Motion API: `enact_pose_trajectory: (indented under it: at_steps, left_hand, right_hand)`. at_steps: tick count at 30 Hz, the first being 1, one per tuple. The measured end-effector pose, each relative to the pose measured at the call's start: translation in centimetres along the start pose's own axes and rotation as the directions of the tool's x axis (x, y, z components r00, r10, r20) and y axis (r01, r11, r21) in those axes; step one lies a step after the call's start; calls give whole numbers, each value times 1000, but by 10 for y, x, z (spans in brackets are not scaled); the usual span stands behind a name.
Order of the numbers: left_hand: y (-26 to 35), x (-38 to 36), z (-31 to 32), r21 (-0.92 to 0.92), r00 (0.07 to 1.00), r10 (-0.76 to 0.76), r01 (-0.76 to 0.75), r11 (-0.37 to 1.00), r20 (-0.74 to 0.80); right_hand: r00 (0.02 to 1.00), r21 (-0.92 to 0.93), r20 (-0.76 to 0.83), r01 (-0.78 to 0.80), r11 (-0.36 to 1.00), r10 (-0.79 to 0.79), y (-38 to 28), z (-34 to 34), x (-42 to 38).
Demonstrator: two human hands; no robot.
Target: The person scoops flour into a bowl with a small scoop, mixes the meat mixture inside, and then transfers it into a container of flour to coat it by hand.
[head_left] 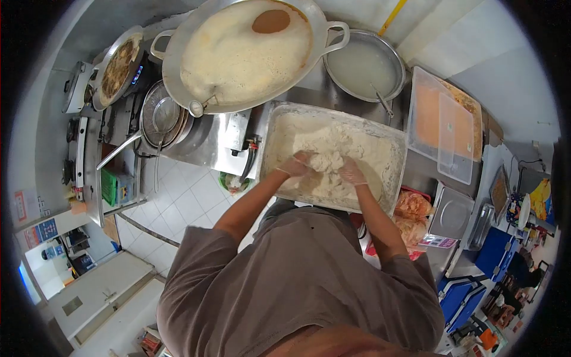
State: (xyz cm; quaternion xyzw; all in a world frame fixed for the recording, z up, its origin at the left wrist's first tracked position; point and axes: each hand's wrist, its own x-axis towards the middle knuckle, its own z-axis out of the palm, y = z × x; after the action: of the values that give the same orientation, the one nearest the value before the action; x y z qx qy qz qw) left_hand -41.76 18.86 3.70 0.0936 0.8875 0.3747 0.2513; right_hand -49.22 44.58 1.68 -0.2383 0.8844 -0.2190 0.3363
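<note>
A large metal tray in front of me holds loose flour and a heap of lumpy flour-coated pieces. What lies under the coating cannot be made out. My left hand, in a clear thin glove, is at the left side of the heap with its fingers curled against the pieces. On the opposite side, my gloved right hand presses its fingers in around the same lumps. Flour partly hides the fingertips of both hands.
Beyond the tray stand a wide two-handled pan of foamy liquid and a bowl of cloudy liquid. Strainers sit left. On the right are a lidded clear container, bagged raw meat and a steel lid.
</note>
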Motion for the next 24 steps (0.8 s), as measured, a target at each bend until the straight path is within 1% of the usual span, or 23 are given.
enact_pose_trajectory:
  at_steps: [2, 3, 4, 5, 6, 7, 8, 9, 10, 11, 13, 14, 16, 17, 18, 19, 20, 21, 22, 23, 24]
  left_hand:
    - [-8, -16, -7, 140, 998, -1, 10, 990, -68]
    - [-11, -23, -6, 275, 989, -36, 74, 958, -142]
    - [-13, -24, -4, 401, 973, -58, 145, 905, -222]
    - [-11, -21, 1, 419, 959, 10, 114, 901, -282]
    - [-6, -13, 8, 438, 937, 80, 82, 895, -339]
    - [-3, 1, 18, 391, 938, 69, 74, 917, -340]
    - [0, 15, 27, 342, 939, 57, 67, 937, -340]
    - [-1, 35, 41, 221, 963, -33, 95, 971, -269]
    - [-3, 45, 49, 98, 976, -115, 134, 986, -186]
    - [33, 34, 16, 143, 978, -208, 206, 968, 0]
    - [19, 33, 17, 137, 996, -84, 87, 987, -28]
    - [11, 31, 15, 135, 999, -21, 26, 991, -41]
    - [12, 13, 2, 72, 993, -20, 28, 997, -116]
    - [9, 6, -6, 42, 988, -19, 26, 999, -154]
    - [-12, -2, 1, 179, 979, 22, 15, 984, -203]
    - [-44, -9, 20, 309, 967, 67, 12, 951, -244]
    - [-47, -10, 25, 368, 975, 38, 47, 929, -221]
    - [-50, -10, 30, 428, 980, 9, 78, 901, -198]
    - [-30, -11, 29, 426, 989, -105, 141, 894, -107]
    - [-15, -8, 32, 432, 977, -215, 200, 880, -14]
    - [-25, 3, 52, 386, 993, -100, 114, 915, -58]
  right_hand:
    - [993, 114, -47, 116, 987, -111, 44, -3, -6]
    - [983, 165, -77, 175, 971, -165, 52, -3, -7]
    - [992, 29, -70, 111, 993, -109, 37, -15, -12]
    - [996, -107, -67, 43, 993, -50, 21, -24, -19]
    - [995, -244, -84, 23, 970, -44, 13, -16, -15]
    - [994, -375, -101, -2, 927, -38, 6, -8, -10]
    - [988, -502, -122, 17, 864, -90, 14, 26, 11]
    - [981, -620, -133, 32, 784, -145, 15, 48, 25]
    - [996, -446, -93, -42, 894, 1, -7, 37, 23]
    - [990, -256, -23, -137, 957, 136, -48, 7, 11]
    - [989, -18, 3, -146, 989, 146, -41, 4, 16]
    - [997, 23, -68, -40, 999, 42, 5, 31, 32]
    - [984, 135, -125, 144, 980, -127, 35, 33, 19]
    - [972, 211, -125, 221, 952, -198, 25, -1, -2]
    - [955, 286, -131, 293, 912, -266, 10, -30, -23]
    - [983, 167, 26, 173, 971, -180, 2, -46, -36]
    - [983, 27, 169, 69, 997, -73, -5, -61, -43]
    - [980, -89, 195, 60, 994, -41, 2, -49, -42]
    - [975, -205, 221, 56, 977, -10, 9, -38, -40]
    - [986, -291, 150, 119, 949, -78, 30, 7, -27]
    - [993, -360, 94, 104, 927, -75, 30, 25, -16]
